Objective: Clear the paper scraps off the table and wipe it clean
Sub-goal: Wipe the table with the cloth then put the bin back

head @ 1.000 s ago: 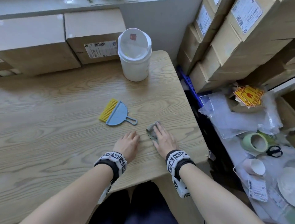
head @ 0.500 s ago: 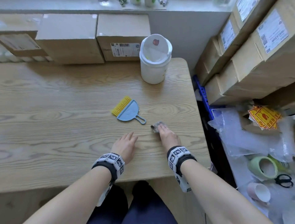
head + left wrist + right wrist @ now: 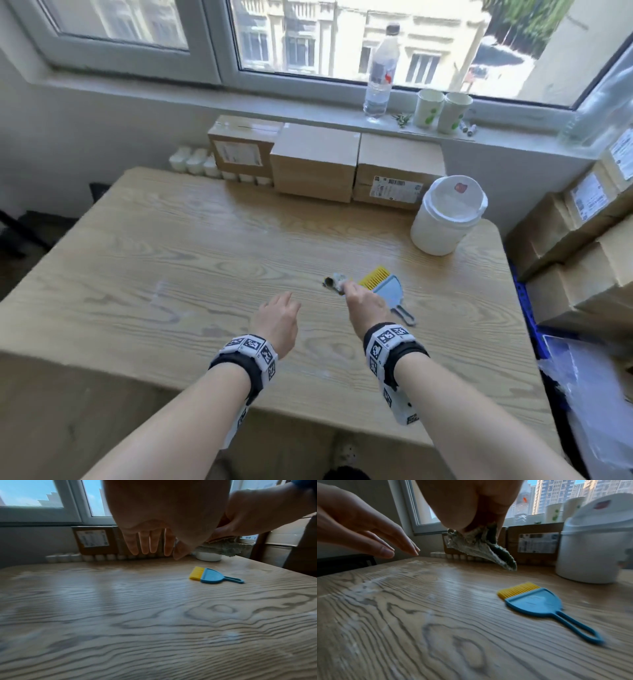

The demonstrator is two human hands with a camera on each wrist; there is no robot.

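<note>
Grey rag (image 3: 481, 547) is now lifted off the table (image 3: 171, 260), pinched in the right hand (image 3: 364, 301); a second ago it pressed flat. Left hand (image 3: 277, 323) hovers, fingers straight, empty. Wiping looks paused or finished.

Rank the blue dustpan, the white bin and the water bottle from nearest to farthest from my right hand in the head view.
From the right hand:
1. Blue dustpan, just right of it.
2. White bin, at the far right corner.
3. Water bottle, on the windowsill.
</note>
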